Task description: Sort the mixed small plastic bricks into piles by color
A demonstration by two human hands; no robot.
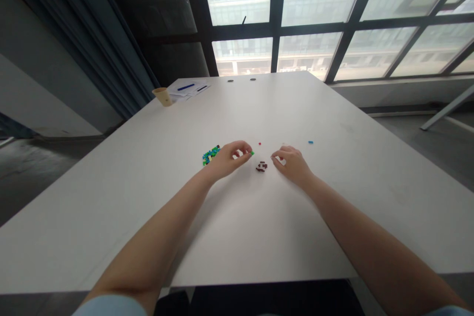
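Observation:
A small green toy brick (252,153) is pinched between the thumb and fingertips of my left hand (233,155), just above the white table. Partly behind that hand lies a pile of mostly blue and green bricks (209,156). My right hand (292,162) has its thumb and fingers closed together; whatever they hold, if anything, is too small to make out. Between my two hands, nearer to me, sits a small group of dark brown bricks (261,166). A tiny red brick (259,143) lies a little beyond them, and a blue brick (310,142) rests right of my right hand.
The white table (259,108) reaches away toward large windows. At its far left stand a tan cup (162,97) and papers (185,91) with a blue pen (185,87) on top. Two round discs (253,79) are at the far edge.

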